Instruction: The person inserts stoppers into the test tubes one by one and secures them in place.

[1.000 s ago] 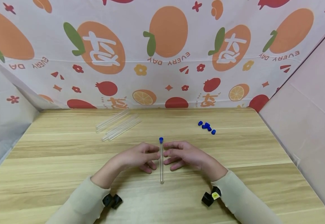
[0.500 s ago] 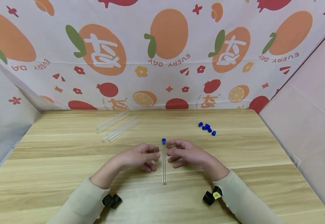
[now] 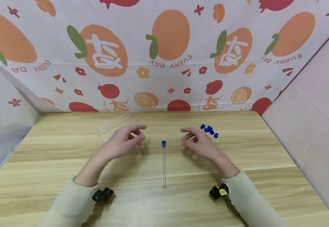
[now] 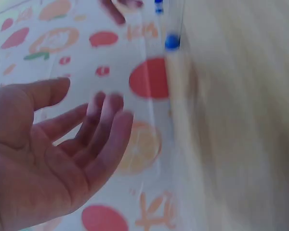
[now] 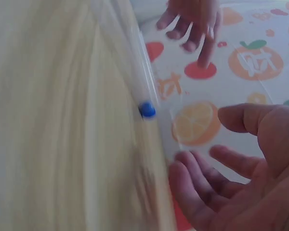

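As I look down through the head view, the left hand (image 3: 122, 142) and the right hand (image 3: 201, 143) hang above the desk (image 3: 181, 208), thumbs apart from loosely bent fingers, gripping nothing. Between them I have the test tube (image 3: 164, 167) lying lengthwise, its blue cap (image 3: 164, 143) at the end nearer the printed cloth (image 3: 164, 75). Beyond the left hand lie clear tubes (image 3: 114, 124), and that hand blocks my view of part of them. Near the right hand, a small cluster of loose caps (image 3: 209, 129) sits toward the far edge. Across the cloth I read "EVERY DAY" upside down, repeated among oranges (image 3: 171, 34) and red fruit (image 3: 109, 91); the white strokes (image 3: 103, 52) on some oranges I can't make out. By the right sleeve (image 3: 252, 201), a black device (image 3: 215, 193) carries a yellow label (image 3: 222, 192), its print too small for me.
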{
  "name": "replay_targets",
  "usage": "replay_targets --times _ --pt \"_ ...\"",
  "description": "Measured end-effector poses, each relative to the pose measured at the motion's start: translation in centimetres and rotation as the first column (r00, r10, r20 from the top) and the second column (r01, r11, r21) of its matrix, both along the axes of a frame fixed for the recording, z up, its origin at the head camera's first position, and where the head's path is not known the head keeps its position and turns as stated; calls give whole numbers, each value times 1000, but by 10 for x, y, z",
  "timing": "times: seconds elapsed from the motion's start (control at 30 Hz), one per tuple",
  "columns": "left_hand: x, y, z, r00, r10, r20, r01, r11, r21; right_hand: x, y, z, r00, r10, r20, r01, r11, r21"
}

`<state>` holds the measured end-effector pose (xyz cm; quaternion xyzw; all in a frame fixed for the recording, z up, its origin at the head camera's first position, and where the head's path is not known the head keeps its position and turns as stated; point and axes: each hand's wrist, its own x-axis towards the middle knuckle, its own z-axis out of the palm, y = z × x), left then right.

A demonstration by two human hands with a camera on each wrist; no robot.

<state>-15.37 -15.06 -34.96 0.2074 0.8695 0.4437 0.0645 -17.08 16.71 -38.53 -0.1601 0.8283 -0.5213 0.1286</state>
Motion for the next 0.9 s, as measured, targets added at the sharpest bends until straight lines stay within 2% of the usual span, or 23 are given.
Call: replay_targets --times 0.07,0.17,0.27,0.37,0.47,0.6,0.7,0.77,0.9 --pt "-2 -7 3 989 68 -131 -76 995 -57 -2 7 2 991 -73 -110 78 996 46" --pt "-6 -18 4 947 140 -288 -186 973 -139 -5 17 4 959 -160 -235 187 978 95" --pt "-10 -28 0 915 170 -365 -255 946 -199 -9 27 6 924 -209 -321 260 958 124" --pt "-15 -37 -5 902 174 -395 -286 926 -245 -15 38 6 882 -242 -404 333 927 174" --pt "-16 -43 -9 905 163 -392 -286 916 -280 -20 47 5 851 -247 -463 393 884 251" --pt "-16 -49 -13 922 135 -362 -270 896 -353 -25 57 3 838 -227 -496 429 836 342" --pt "-17 -52 -15 941 118 -318 -250 874 -417 -28 63 2 845 -214 -490 429 819 382" --pt "-18 -54 -15 952 114 -284 -236 863 -446 -30 67 1 858 -211 -468 421 812 405" --pt "-20 -56 -16 964 114 -238 -219 851 -477 -31 72 0 882 -213 -420 408 791 455"
